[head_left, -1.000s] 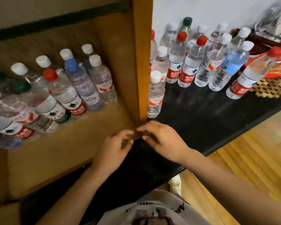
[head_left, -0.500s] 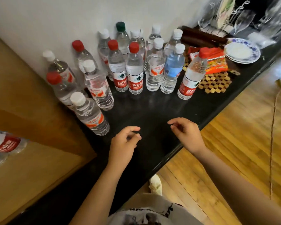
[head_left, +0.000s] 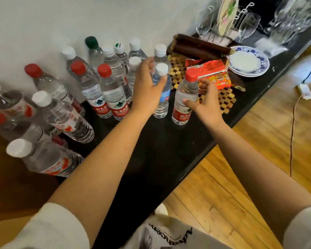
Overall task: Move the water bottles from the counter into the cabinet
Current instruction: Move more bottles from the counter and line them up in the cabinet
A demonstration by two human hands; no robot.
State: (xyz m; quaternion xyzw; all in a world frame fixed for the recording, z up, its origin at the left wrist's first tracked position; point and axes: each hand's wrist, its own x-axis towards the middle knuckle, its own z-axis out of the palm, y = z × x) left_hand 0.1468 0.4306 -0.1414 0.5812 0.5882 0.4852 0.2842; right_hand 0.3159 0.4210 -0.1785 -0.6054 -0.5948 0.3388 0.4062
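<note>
Several clear water bottles with red, white and green caps stand on the black counter [head_left: 151, 159] along the white wall. My left hand [head_left: 147, 87] wraps the shoulder of a white-capped, blue-labelled bottle [head_left: 162, 103], thumb across its front; the bottle stands on the counter. My right hand [head_left: 203, 103] cups a red-capped, red-labelled bottle [head_left: 182, 106] from the right, thumb touching its front, fingers spread just behind it. Two red-capped bottles [head_left: 113, 94] stand just left of my left hand. A brown wooden cabinet side [head_left: 16, 194] shows at lower left.
A woven trivet [head_left: 224, 101], a red snack packet [head_left: 214, 72], blue-rimmed plates [head_left: 248, 62] and wine glasses [head_left: 248, 26] fill the counter's right end. More bottles [head_left: 61, 119] crowd the left near the cabinet. A wooden floor with a cable [head_left: 293, 133] lies to the right.
The view swung right, from the cabinet shelf to the counter. Both hands reached forward from the counter's front edge to the two nearest bottles on the right.
</note>
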